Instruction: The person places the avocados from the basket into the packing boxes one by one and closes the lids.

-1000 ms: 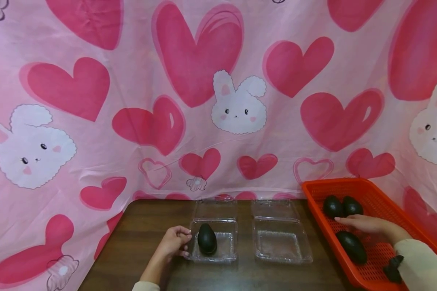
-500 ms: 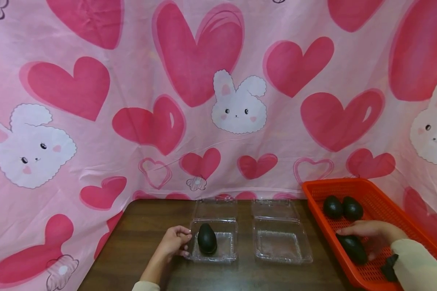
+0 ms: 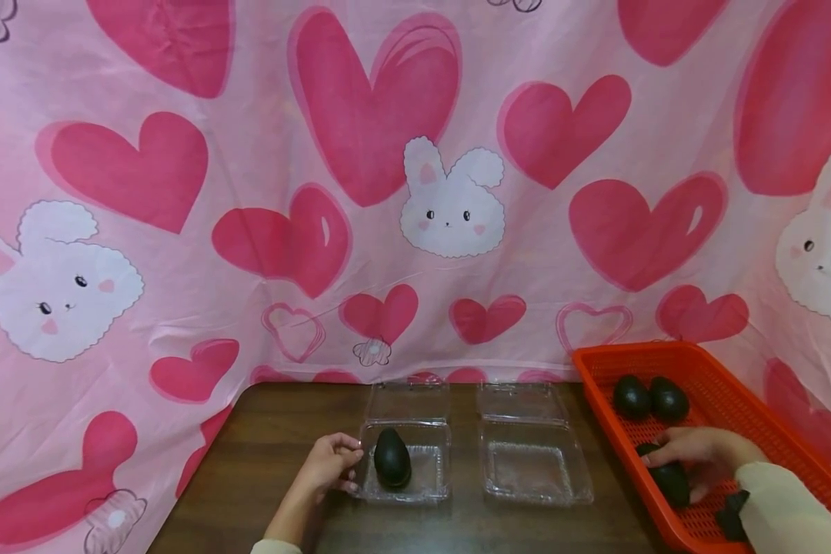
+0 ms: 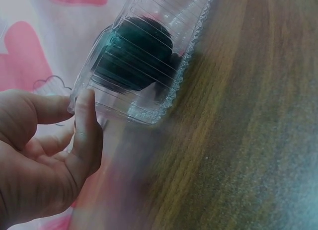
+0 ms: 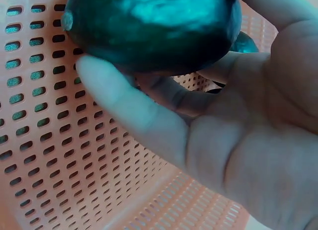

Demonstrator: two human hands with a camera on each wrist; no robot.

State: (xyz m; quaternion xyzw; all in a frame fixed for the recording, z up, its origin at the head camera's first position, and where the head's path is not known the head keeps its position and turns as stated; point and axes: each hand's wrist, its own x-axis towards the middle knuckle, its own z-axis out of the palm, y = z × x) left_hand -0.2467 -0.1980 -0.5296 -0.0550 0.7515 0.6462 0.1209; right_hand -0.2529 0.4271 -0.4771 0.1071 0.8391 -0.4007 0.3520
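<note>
A clear plastic clamshell box (image 3: 431,469), its lid laid back, stands on the table with one dark green avocado (image 3: 392,459) in it. My left hand (image 3: 328,465) pinches the rim at the box's left side between thumb and fingers, as the left wrist view shows up close. Inside the red basket (image 3: 769,412) at the right, my right hand (image 3: 713,450) has its thumb and fingers round another avocado (image 5: 154,31). In the right wrist view that avocado's stem end faces the perforated basket wall (image 5: 44,125).
Beside the first box stands a second clear clamshell box (image 3: 536,465), lid open, nothing inside. Two more avocados (image 3: 632,398) lie side by side at the basket's far end. A dark object (image 3: 732,515) shows by the right sleeve. A pink heart-patterned cloth (image 3: 450,308) hangs behind the table.
My right hand has come back from near the two far avocados and down onto the nearer one, its fingers now curled round it. My left hand has stayed at the box rim.
</note>
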